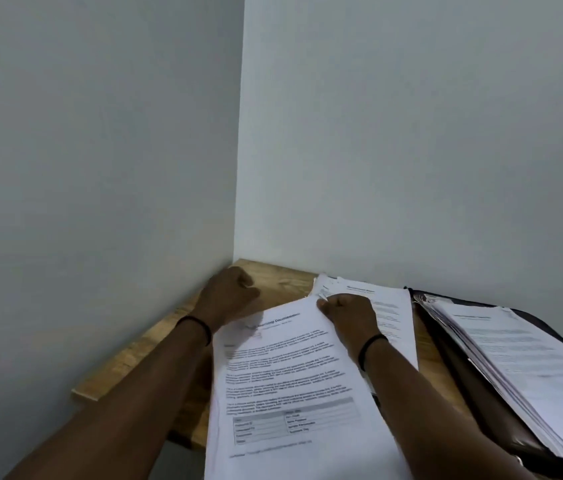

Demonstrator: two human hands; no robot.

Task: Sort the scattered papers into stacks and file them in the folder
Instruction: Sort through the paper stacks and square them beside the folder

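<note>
Light wooden desk (155,348) sits in a corner between two pale grey walls (100,133).

Nearest stack of white printed papers (290,386) lies at 6 o'clock in view, overhanging the desk's near edge. Long axis runs roughly 6 to 12, tilted slightly toward 1 o'clock; heading at the far end, table block near the close end, so the text reads upright to the person. Print is blurred; only "Documentation" is legible in the title.

Second white paper stack (387,306) lies just beyond it at about 1 o'clock, partly covered by the near stack and the right forearm. Its long axis runs toward 5 o'clock, far edge near the wall.

Open black folder (460,368) sits at 3 o'clock, spine running from 11 to 5 o'clock. A thick pile of filed white sheets (529,362) lies in its right half, same axis, edges fanned.

Left hand (231,296) is at 11 o'clock near the wall corner, fingers curled, at the far left corner of the near stack; whether it pinches the sheet I cannot tell, since the fingers are blurred. Right hand (349,313) is on the far right corner of the near stack, fingers curled round that edge, gripping it. Each wrist carries a thin black band (197,325).
</note>
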